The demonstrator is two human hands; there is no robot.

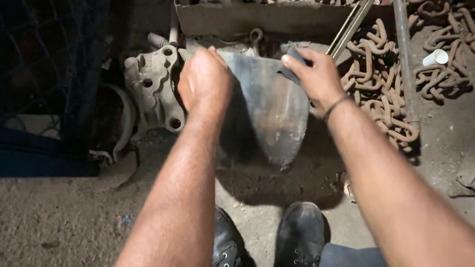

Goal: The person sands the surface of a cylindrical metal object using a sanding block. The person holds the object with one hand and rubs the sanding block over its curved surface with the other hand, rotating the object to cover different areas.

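While both hands grip, the blade (268, 112) tilts.

One curved metal blade (268, 112), two hands, left (204, 83) and right (315, 75). Two black boots (297, 243), one white paper cup (435, 58), one upright metal rod (403, 37), one cast bracket (153, 89); chain links too tangled to count.

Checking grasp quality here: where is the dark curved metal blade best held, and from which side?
Grip the dark curved metal blade at its broad upper edge, coming from above and the left, as the left hand does. It tapers to a narrow tip below, and the right hand occupies the right edge.
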